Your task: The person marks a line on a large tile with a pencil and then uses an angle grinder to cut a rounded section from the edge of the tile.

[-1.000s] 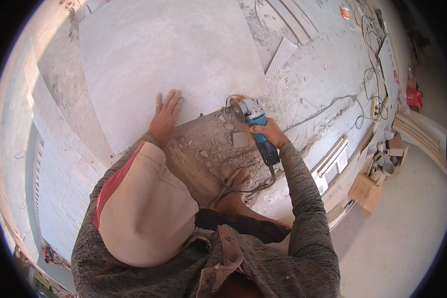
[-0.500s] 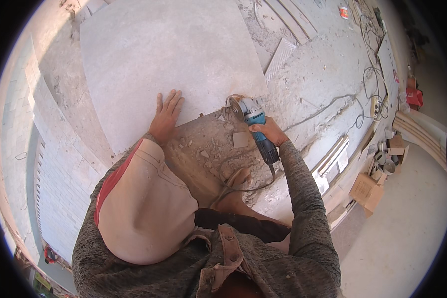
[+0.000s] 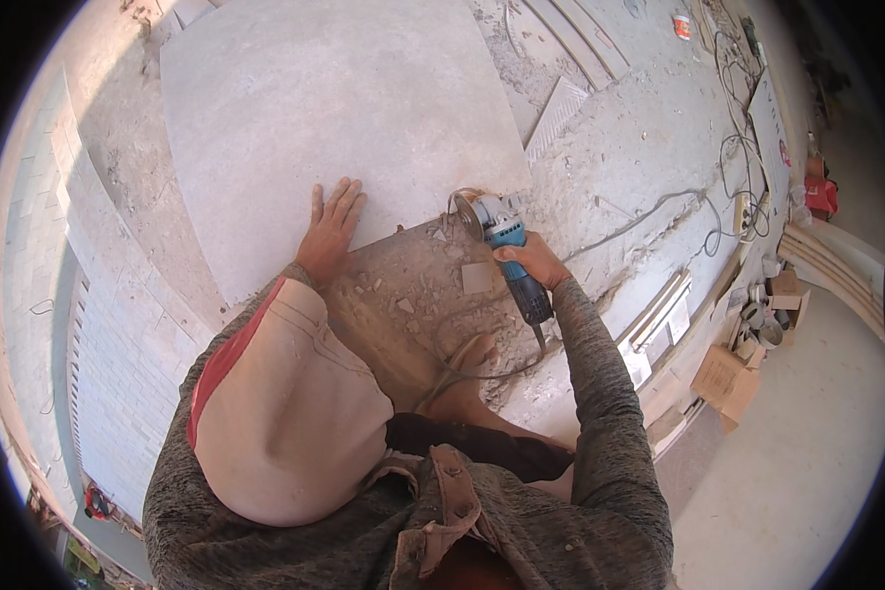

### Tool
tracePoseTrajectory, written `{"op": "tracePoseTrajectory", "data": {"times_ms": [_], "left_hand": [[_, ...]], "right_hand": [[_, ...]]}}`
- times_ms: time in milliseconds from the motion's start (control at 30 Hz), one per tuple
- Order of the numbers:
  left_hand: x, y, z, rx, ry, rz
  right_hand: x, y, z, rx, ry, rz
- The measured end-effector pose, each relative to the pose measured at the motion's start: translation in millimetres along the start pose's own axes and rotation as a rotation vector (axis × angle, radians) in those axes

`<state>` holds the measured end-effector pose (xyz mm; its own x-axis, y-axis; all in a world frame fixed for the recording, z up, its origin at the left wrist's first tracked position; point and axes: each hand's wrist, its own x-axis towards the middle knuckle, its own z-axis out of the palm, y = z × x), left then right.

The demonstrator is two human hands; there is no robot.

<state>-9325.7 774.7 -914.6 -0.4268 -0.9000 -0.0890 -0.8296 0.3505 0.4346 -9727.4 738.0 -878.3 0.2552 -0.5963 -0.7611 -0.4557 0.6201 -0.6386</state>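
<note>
A large pale grey tile slab [image 3: 334,98] lies in front of me. Flat on its near edge rests my left hand [image 3: 331,236], fingers spread. My right hand [image 3: 534,261] is wrapped round the body of a blue and black angle grinder [image 3: 506,236]. The grinder's disc [image 3: 468,216] stands at the slab's near edge, toward its right corner; whether it touches the slab I cannot tell. From the grinder's tail a cord [image 3: 501,375] loops back over the ground toward my bare leg. A small square tile offcut [image 3: 477,277] and several chips lie on the dirt just below the disc.
Beyond the slab's right side lie a ridged tile piece [image 3: 558,113] and long strips [image 3: 580,39]. Cables [image 3: 733,157] tangle at the right, near a red and white cup [image 3: 681,27]. Cardboard boxes [image 3: 726,382] and wooden strips [image 3: 659,310] lie at the right. Paving [image 3: 133,383] stretches along the left.
Almost nothing differs. My left hand has shifted very slightly on the slab; the grinder and my right hand hold the same place.
</note>
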Motion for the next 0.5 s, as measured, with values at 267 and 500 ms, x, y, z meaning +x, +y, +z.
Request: {"op": "tracePoseTrajectory", "data": {"times_ms": [267, 500], "left_hand": [[0.9, 1.1, -0.9, 0.015, -0.012, 0.004], [0.4, -0.6, 0.6, 0.034, -0.011, 0.016]], "right_hand": [[5.6, 1.0, -2.4, -0.053, 0.006, -0.028], [0.6, -2.3, 1.5, 0.005, -0.004, -0.007]]}}
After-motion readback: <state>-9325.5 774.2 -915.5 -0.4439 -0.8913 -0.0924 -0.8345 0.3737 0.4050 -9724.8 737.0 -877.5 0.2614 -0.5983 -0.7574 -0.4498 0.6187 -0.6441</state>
